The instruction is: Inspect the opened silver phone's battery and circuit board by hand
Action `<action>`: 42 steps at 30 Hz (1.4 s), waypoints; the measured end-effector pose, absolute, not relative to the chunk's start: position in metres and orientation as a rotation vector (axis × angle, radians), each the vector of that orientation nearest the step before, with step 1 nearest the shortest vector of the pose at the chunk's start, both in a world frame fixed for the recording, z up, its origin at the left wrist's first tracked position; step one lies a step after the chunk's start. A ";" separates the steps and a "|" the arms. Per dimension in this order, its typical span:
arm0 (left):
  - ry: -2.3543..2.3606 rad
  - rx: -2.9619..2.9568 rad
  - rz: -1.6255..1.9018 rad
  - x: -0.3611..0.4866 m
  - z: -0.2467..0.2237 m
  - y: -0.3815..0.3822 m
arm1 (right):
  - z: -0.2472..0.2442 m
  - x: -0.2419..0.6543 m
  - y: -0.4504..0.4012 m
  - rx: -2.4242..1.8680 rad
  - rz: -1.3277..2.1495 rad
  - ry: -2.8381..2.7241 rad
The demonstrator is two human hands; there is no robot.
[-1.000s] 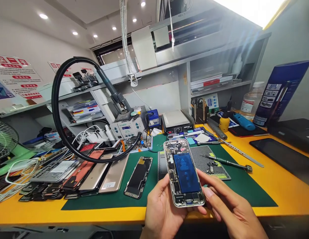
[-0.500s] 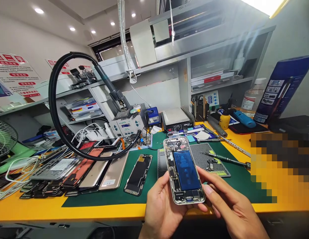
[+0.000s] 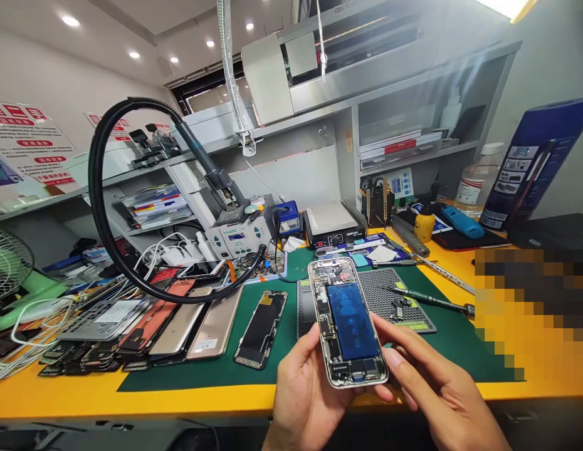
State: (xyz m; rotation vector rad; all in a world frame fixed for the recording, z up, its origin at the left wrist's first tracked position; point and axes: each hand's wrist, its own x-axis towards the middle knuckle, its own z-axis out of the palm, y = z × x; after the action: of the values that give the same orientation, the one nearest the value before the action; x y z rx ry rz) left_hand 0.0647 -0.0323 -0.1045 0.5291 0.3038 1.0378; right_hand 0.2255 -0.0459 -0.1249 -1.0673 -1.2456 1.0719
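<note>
One opened smartphone (image 3: 330,326), one battery (image 3: 353,322) inside. Left hand (image 3: 308,388) cradles smartphone, right hand (image 3: 430,379) grips its edge. One display panel (image 3: 261,330) on mat (image 3: 202,376).

A pale wall (image 3: 51,66) on the left carries posters (image 3: 31,144) with red headings. Small round lights (image 3: 70,20) glow in the white ceiling (image 3: 115,22), and a bright lamp (image 3: 510,7) shines at the upper right. Grey shelves (image 3: 355,144) stand behind a yellow table (image 3: 51,402), with a plain wall (image 3: 557,62) on the right. Beneath the tabletop it is dark
</note>
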 end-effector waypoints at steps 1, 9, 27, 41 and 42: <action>0.306 0.527 1.041 0.065 -0.104 -0.032 | -0.123 0.225 -0.046 -1.061 1.046 -1.260; 0.380 0.519 1.104 0.067 -0.101 -0.037 | -0.121 0.226 -0.044 -1.033 1.116 -1.256; 0.498 0.426 1.467 0.071 -0.111 -0.038 | -0.120 0.224 -0.046 -1.213 1.045 -1.209; 0.337 0.425 1.525 0.068 -0.112 -0.046 | -0.133 0.233 -0.053 -1.140 1.185 -1.260; 0.339 0.436 1.528 0.068 -0.112 -0.046 | -0.131 0.233 -0.053 -1.142 1.185 -1.263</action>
State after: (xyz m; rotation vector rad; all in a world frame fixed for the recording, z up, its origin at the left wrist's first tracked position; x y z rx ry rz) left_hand 0.0680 -0.0460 -0.1118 0.4356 0.3388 1.5283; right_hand 0.2327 -0.0535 -0.1313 -1.1423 -1.2633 1.1853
